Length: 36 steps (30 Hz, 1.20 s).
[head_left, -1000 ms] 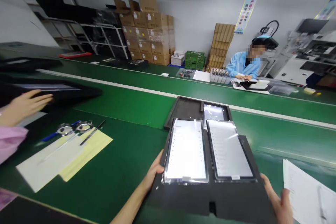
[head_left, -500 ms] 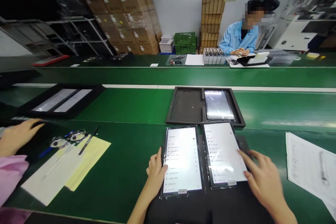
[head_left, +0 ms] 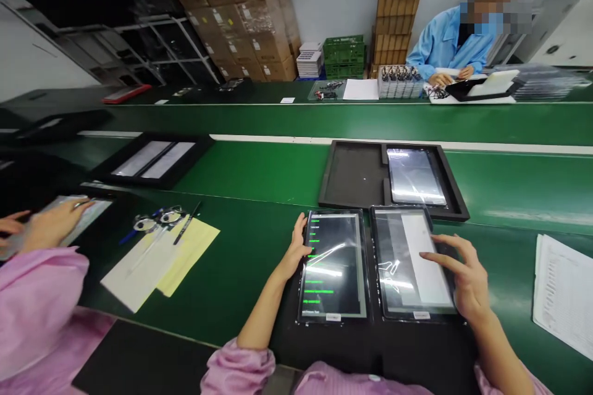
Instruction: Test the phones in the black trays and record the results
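Two film-covered tablets lie side by side on a black mat (head_left: 343,352) before me. The left tablet (head_left: 336,271) shows a dark screen with lines of green text. My left hand (head_left: 294,253) grips its left edge, thumb over the screen border and fingers along the side. On the right tablet (head_left: 396,241) the display is part grey, part white. Over that screen my right hand (head_left: 463,278) is open, fingers apart, a fingertip on or just above the glass. Behind them is a black foam tray (head_left: 354,173) with another tablet (head_left: 414,176) in its right compartment.
Papers (head_left: 565,296) lie to the right. A yellow sheet (head_left: 194,253), a white sheet and a pen (head_left: 188,222) are at left, near a co-worker's hand (head_left: 55,222) and pink sleeve. Another black tray (head_left: 152,157) holds two light panels. Across the bench sits a person in blue (head_left: 445,37).
The left tablet's white list has given way to dark with green text; the right one's list to grey and white panels. The view has shifted. The co-worker's hand at left now handles a flat, pale item.
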Each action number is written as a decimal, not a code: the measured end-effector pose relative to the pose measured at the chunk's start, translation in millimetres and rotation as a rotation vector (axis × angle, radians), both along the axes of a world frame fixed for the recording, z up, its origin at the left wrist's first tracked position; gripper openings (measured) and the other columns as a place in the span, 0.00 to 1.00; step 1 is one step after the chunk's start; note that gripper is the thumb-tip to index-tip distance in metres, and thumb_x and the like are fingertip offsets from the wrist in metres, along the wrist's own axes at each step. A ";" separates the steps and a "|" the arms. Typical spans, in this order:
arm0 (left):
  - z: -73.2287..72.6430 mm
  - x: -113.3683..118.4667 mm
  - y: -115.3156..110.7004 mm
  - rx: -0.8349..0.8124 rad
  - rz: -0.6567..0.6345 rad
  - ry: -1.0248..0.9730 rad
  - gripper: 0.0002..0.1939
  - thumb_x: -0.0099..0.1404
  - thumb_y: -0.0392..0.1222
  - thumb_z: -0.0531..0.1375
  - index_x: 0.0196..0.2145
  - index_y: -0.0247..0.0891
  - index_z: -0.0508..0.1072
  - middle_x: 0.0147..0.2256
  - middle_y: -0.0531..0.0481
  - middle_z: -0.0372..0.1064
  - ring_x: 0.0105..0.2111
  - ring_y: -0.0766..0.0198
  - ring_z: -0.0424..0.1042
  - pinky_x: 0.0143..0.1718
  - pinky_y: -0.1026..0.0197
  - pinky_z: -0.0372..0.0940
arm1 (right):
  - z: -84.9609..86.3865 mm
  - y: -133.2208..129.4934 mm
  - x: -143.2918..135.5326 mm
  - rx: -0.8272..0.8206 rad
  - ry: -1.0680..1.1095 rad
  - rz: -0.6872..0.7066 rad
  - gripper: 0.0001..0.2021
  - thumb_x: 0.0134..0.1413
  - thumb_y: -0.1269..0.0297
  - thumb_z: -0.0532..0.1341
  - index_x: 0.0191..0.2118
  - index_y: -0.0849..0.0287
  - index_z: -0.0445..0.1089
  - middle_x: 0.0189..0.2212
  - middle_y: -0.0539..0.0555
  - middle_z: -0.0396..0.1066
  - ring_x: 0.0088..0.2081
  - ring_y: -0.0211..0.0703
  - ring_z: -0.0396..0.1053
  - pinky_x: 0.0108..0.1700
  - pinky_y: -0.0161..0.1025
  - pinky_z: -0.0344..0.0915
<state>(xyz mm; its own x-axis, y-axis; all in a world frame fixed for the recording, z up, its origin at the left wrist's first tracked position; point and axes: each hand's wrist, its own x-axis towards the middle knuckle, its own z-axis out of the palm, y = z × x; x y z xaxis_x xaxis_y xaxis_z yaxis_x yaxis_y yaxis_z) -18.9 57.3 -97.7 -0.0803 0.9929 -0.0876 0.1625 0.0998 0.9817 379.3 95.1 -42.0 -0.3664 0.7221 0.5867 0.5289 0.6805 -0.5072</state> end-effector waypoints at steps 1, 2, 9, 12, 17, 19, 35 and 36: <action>0.8 -0.9 -0.1 0.002 -0.032 -0.005 0.52 0.59 0.57 0.55 0.71 0.40 0.32 0.71 0.41 0.36 0.70 0.46 0.39 0.70 0.44 0.37 | -2.5 -0.6 -3.2 0.018 0.000 0.002 0.34 0.73 0.48 0.36 0.44 0.52 0.80 0.51 0.58 0.67 0.52 0.54 0.64 0.62 0.56 0.54; 2.1 -2.2 -2.0 0.005 -0.075 -0.020 0.54 0.59 0.57 0.57 0.71 0.41 0.29 0.72 0.42 0.32 0.71 0.46 0.36 0.70 0.45 0.35 | -4.9 -1.6 -6.7 0.037 -0.019 0.018 0.32 0.73 0.50 0.38 0.44 0.51 0.80 0.50 0.57 0.67 0.51 0.52 0.65 0.61 0.55 0.54; 11.8 -18.8 -19.2 0.027 -0.340 0.095 0.60 0.61 0.63 0.61 0.71 0.42 0.23 0.71 0.44 0.14 0.71 0.47 0.19 0.70 0.44 0.26 | -4.2 -11.4 -25.7 0.041 -0.314 0.158 0.21 0.70 0.61 0.47 0.48 0.45 0.78 0.57 0.54 0.64 0.56 0.53 0.59 0.64 0.56 0.42; 12.4 -20.9 -19.5 0.038 -0.369 0.205 0.61 0.61 0.61 0.63 0.71 0.40 0.23 0.71 0.41 0.13 0.71 0.45 0.21 0.70 0.42 0.30 | -1.0 -16.9 -33.4 0.033 -0.384 0.201 0.19 0.68 0.62 0.49 0.48 0.46 0.78 0.60 0.54 0.61 0.59 0.56 0.57 0.65 0.59 0.37; 12.9 -21.5 -20.6 0.012 -0.381 0.303 0.60 0.63 0.58 0.62 0.69 0.42 0.18 0.71 0.39 0.12 0.71 0.43 0.21 0.69 0.40 0.30 | 3.1 -20.8 -39.8 0.082 -0.350 0.087 0.19 0.68 0.64 0.49 0.43 0.49 0.79 0.58 0.55 0.63 0.57 0.55 0.57 0.65 0.58 0.36; 10.5 -21.7 -20.6 0.028 -0.376 0.190 0.61 0.63 0.60 0.62 0.68 0.45 0.16 0.71 0.38 0.13 0.71 0.43 0.24 0.69 0.38 0.32 | 4.5 -19.9 -36.6 0.090 -0.310 0.017 0.19 0.68 0.64 0.49 0.41 0.48 0.80 0.57 0.55 0.63 0.57 0.55 0.58 0.64 0.59 0.38; -6.6 -9.4 -11.5 0.083 -0.105 0.130 0.49 0.62 0.63 0.59 0.67 0.42 0.36 0.69 0.35 0.31 0.70 0.39 0.33 0.69 0.35 0.34 | -1.6 -12.7 -27.5 -0.036 -0.323 -0.062 0.22 0.70 0.55 0.46 0.49 0.48 0.77 0.59 0.59 0.56 0.57 0.59 0.55 0.60 0.63 0.47; -5.6 -8.4 -11.4 0.080 -0.104 0.142 0.49 0.63 0.63 0.59 0.67 0.42 0.36 0.69 0.35 0.31 0.70 0.39 0.33 0.69 0.35 0.34 | -2.1 -12.5 -27.8 -0.050 -0.334 -0.051 0.21 0.70 0.54 0.46 0.49 0.46 0.77 0.60 0.59 0.55 0.57 0.60 0.54 0.61 0.64 0.45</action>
<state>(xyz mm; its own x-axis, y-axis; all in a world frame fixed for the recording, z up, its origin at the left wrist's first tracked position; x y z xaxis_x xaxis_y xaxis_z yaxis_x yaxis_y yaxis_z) -27.3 45.9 -103.3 0.0172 0.9998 -0.0029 0.3051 -0.0024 0.9523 351.5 82.6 -44.0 -0.4951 0.7691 0.4042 0.7040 0.6278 -0.3321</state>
